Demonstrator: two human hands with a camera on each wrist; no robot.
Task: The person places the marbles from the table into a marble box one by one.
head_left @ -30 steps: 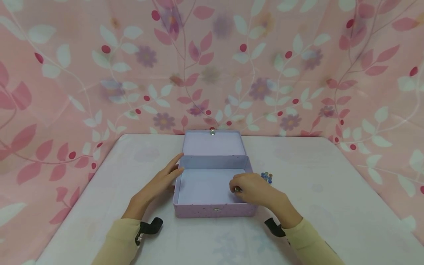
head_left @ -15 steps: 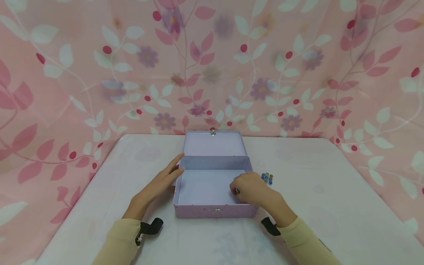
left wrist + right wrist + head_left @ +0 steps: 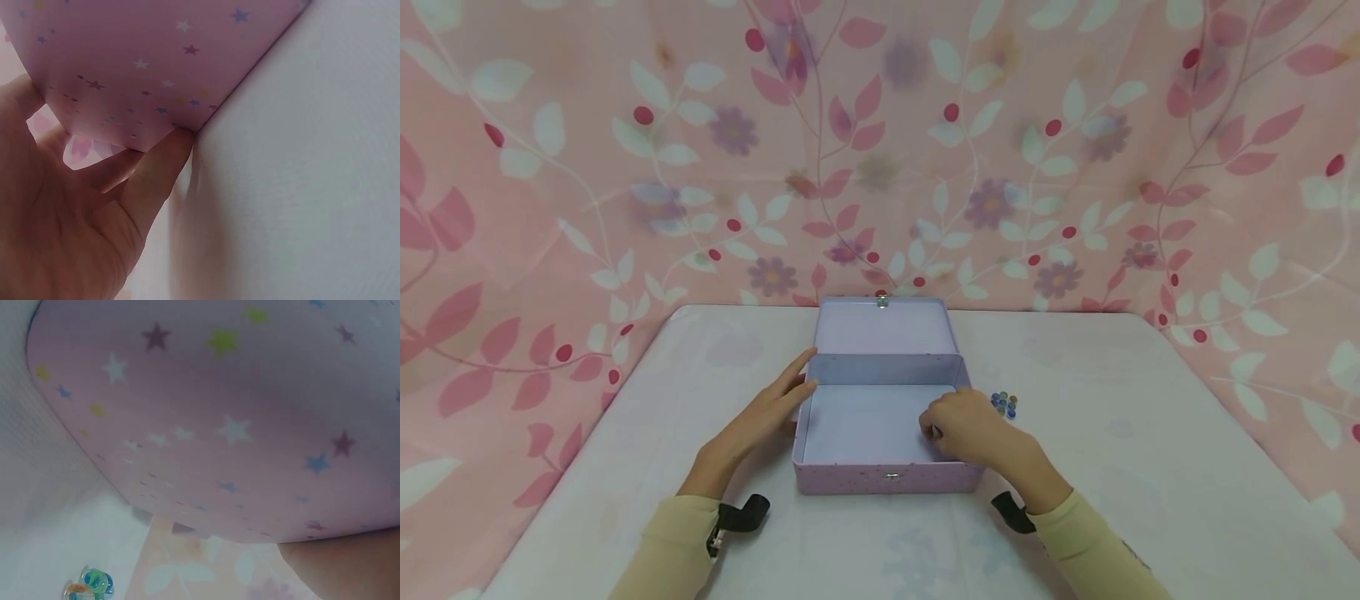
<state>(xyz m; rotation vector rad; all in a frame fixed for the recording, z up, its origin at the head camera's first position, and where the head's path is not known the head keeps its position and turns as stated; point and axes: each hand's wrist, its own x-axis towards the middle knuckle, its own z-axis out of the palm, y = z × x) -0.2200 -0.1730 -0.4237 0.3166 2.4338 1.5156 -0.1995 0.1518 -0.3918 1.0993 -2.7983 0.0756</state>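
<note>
A lilac tin box (image 3: 887,479) with a star pattern stands on the table, its lid (image 3: 883,325) tipped back. My left hand (image 3: 763,412) rests against the box's left side, two straight fingertips at the rim; in the left wrist view, another digit touches the low edge of the starry wall (image 3: 144,75). Over the right wall, my right hand (image 3: 966,425) reaches inside with curled fingers. A small dark glint, apparently a marble (image 3: 937,432), shows between them, mostly hidden. In the right wrist view, the outer wall (image 3: 231,431) hides the fingers.
Several glass marbles (image 3: 1003,404) lie in a cluster on the white tablecloth (image 3: 1120,467), right of the box. A pink floral curtain (image 3: 880,150) hangs behind the table. Each sleeve cuff bears a black wrist camera (image 3: 745,512).
My right hand has shifted slightly within the box and its forearm has swung a little left, then stays still. Less of the marble shows between the fingers. The left hand keeps its place.
</note>
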